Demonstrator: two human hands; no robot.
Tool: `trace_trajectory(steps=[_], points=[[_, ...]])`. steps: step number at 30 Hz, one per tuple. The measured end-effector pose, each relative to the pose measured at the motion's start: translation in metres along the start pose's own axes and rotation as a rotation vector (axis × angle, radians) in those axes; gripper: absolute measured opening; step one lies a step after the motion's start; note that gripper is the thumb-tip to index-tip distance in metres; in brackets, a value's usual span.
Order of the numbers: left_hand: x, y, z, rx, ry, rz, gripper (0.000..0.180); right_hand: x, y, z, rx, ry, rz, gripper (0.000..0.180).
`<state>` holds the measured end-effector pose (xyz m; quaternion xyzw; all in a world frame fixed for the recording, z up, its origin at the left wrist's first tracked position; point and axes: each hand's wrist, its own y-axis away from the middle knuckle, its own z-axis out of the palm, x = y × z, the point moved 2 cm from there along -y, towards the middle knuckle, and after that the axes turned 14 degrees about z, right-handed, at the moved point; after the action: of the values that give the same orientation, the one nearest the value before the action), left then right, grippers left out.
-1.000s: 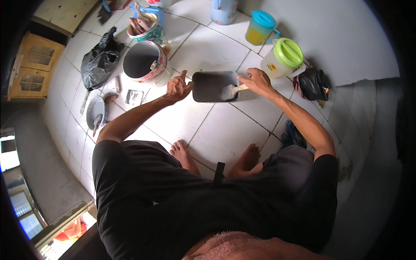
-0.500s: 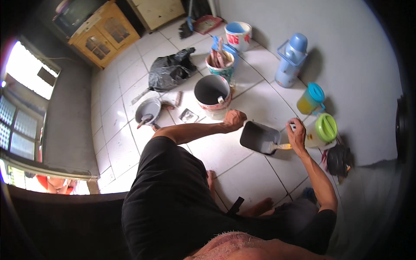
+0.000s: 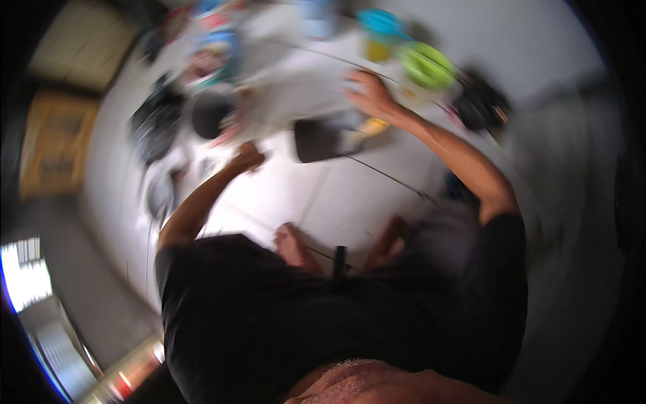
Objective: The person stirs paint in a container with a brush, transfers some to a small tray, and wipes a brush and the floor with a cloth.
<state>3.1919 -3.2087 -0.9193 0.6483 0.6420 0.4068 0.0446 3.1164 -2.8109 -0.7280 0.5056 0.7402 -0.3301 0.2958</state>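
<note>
The picture is smeared by motion. My left hand (image 3: 246,159) hovers over the white tiled floor (image 3: 350,202), just left of a dark rectangular tray (image 3: 321,139), and its fingers look curled. My right hand (image 3: 369,96) reaches over the tray's far right corner, right above a small yellow-handled tool (image 3: 374,126). The blur hides whether either hand grips anything. My bare feet (image 3: 293,244) rest on the tiles below the tray.
A dark round bucket (image 3: 208,114) stands left of the tray, with a black bag (image 3: 151,124) beyond it. A green-lidded container (image 3: 427,64), a teal-lidded jug (image 3: 380,23) and another black bag (image 3: 481,108) are at the back right. A wooden cabinet (image 3: 50,145) stands far left.
The view has swung and blurred. My left hand has drawn back from the bucket to the floor beside the tray. My right hand stays at the tray's right end.
</note>
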Motion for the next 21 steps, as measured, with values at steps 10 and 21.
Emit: trace_trajectory(steps=[10,21], points=[[0.292,0.122,-0.018,-0.565,-0.379,0.788,0.038,-0.043,0.140,-0.187,-0.138,0.207,0.165,0.033],[0.478,0.021,0.216,-0.107,-0.283,1.189,0.061,0.152,0.401,-0.129,0.468,0.605,1.172,0.039]])
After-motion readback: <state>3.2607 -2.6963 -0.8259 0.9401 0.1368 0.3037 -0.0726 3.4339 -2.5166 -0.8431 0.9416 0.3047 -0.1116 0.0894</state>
